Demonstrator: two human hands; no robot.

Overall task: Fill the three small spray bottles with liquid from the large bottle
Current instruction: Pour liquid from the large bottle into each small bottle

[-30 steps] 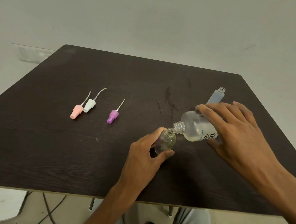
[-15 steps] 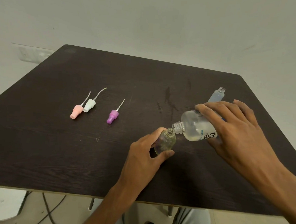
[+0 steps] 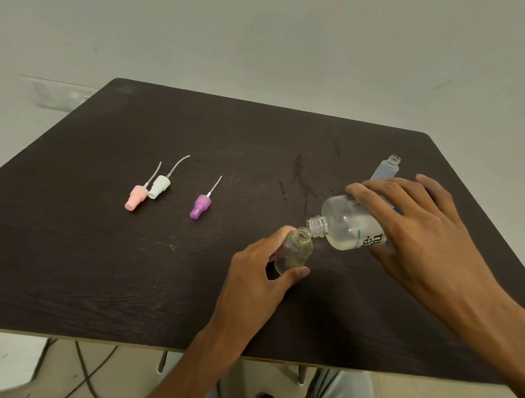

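My left hand grips a small clear spray bottle that stands uncapped on the dark table. My right hand holds the large clear bottle tipped on its side, its open neck touching the small bottle's mouth. A little liquid lies in the large bottle's lower side. A second small bottle, uncapped, stands behind my right hand, partly hidden. I see no third small bottle.
Three spray heads with dip tubes lie at the table's left: pink, white and purple. A wet streak marks the table middle. Cables lie on the floor below the near edge.
The large bottle's neck has dipped slightly lower onto the small bottle's mouth. Both hands stay in nearly the same places.
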